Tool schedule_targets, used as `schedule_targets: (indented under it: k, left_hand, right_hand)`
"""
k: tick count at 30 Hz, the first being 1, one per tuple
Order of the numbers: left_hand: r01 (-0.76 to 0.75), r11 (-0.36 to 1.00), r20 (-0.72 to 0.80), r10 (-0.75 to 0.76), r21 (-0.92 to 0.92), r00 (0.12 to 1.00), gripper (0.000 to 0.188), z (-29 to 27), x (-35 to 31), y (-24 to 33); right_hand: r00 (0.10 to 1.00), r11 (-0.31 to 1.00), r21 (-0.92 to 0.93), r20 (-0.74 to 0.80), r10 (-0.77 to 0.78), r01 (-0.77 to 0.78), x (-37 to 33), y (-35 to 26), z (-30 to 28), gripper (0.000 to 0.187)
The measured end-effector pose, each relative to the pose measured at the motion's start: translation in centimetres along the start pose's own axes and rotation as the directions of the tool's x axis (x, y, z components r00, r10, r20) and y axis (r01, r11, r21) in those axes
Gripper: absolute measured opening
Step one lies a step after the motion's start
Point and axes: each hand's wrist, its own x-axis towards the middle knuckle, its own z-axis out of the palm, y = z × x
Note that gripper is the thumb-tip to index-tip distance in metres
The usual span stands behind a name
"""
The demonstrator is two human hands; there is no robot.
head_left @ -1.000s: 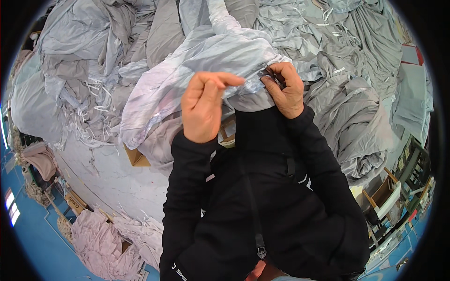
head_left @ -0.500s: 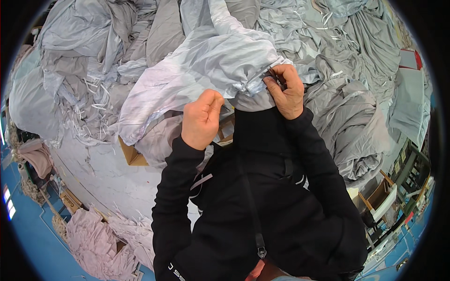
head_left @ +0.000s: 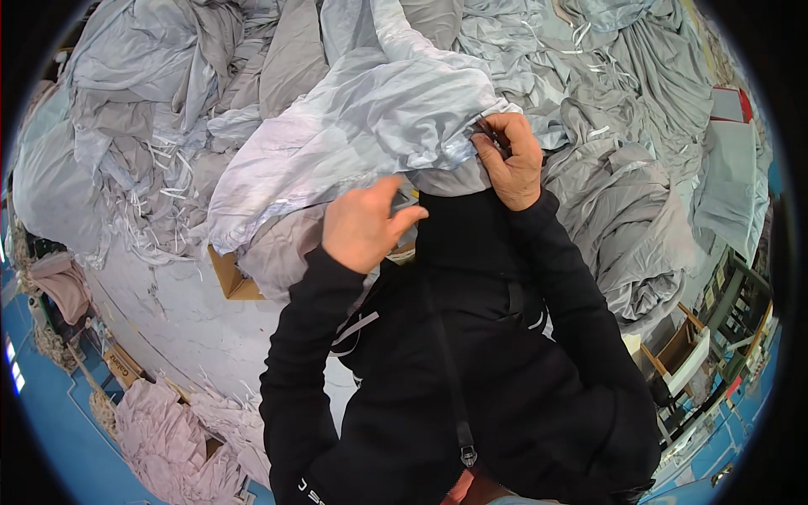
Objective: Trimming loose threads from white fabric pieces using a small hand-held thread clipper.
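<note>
A light blue-grey cloth (head_left: 362,118) with a pale pink tint at its left side lies draped in front of me over grey fabric. My right hand (head_left: 512,160) pinches this cloth at its right edge between thumb and fingers. Something dark and narrow shows by those fingertips, too small to make out. Near the cloth's lower edge, my left hand (head_left: 370,223) has thumb and forefinger apart with nothing between them. It is slightly blurred. Beneath the cloth, a cardboard box (head_left: 236,276) shows in part.
Heaps of grey cloth with white ties (head_left: 172,168) rise on the left, and more grey cloth (head_left: 623,219) lies to the right. Pink cloth (head_left: 164,438) is piled at the lower left. A white marbled surface (head_left: 168,311) runs along the left. A wooden tray (head_left: 677,349) stands at the right.
My left hand has gone from a closed pinch to thumb and forefinger spread, turning slightly toward the right. My right hand stays at the cloth's edge, nearly unmoved.
</note>
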Motion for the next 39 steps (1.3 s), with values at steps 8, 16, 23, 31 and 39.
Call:
schedule_targets:
  k: [8,16,23,31,39]
  left_hand:
    - [-0.01,0.969,-0.305,-0.068,-0.248,0.95,0.018,3.1,4.0,2.9]
    - [-0.196,0.859,-0.196,0.114,-0.473,0.974,0.007,3.3,4.5,0.0]
    - [0.125,0.181,0.117,-0.053,-0.975,0.992,0.017,1.7,3.1,-0.7]
    - [0.13,0.517,0.076,-0.124,-0.846,0.989,0.015,2.1,2.0,-1.5]
    - [-0.032,0.695,-0.055,-0.011,-0.718,0.998,0.008,1.5,0.9,1.6]
  right_hand:
    - [1.0,1.0,0.019,-0.011,0.008,-0.008,-0.3,0.2,-0.1,0.017]
    - [1.0,1.0,0.006,-0.019,0.012,-0.012,-0.1,0.3,-0.3,0.017]
    - [1.0,1.0,0.024,-0.023,-0.007,0.007,-0.1,0.5,-0.2,0.018]
    - [1.0,1.0,0.006,0.014,-0.01,0.01,-0.1,-0.7,-1.0,0.018]
    - [0.982,0.996,-0.071,0.184,-0.032,0.046,-2.2,-5.5,-3.4,0.032]
